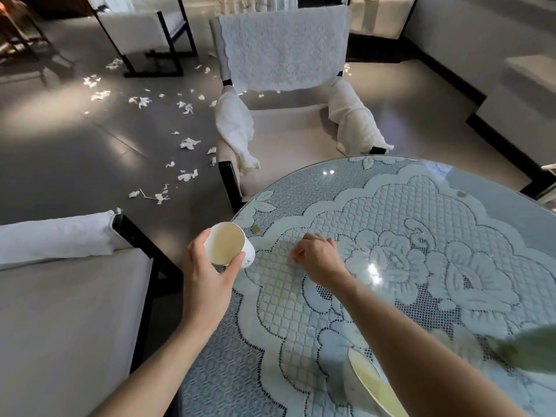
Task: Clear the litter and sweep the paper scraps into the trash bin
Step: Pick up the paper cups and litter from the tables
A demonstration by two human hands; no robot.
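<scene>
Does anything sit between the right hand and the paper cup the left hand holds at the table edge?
Nothing visible does. The right hand is on the table beside the paper cup gripped by the left hand; only bare table lies between. A small scrap lies off that line.

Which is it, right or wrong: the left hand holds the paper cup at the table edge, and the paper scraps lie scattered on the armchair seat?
Wrong in one respect. The paper scraps lie scattered on the floor beside the armchair, not on its seat; the head view shows it. The left hand does hold the paper cup at the table edge.
</scene>
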